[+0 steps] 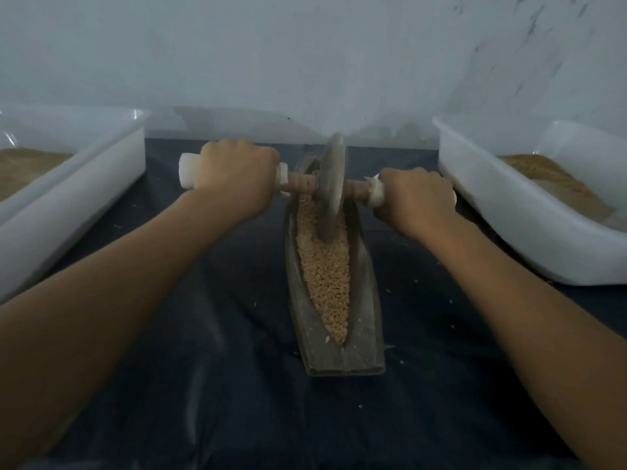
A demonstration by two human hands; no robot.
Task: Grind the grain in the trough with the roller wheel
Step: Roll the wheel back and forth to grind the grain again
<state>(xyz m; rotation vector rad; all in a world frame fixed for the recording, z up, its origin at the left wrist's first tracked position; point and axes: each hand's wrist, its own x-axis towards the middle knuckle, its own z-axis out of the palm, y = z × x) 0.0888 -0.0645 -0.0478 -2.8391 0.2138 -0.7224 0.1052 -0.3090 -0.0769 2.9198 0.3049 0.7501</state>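
Note:
A dark, boat-shaped trough lies lengthwise on the table in the head view, filled with tan grain. A grey roller wheel stands on edge in the far half of the trough, its rim sunk in the grain. A wooden axle with white-wrapped handles runs through the wheel. My left hand grips the left handle. My right hand grips the right handle. Both arms are stretched forward.
A white plastic tub with brown ground material stands at the left, another white tub with similar material at the right. A dark sheet covers the table, with scattered crumbs. A pale wall rises just behind the trough.

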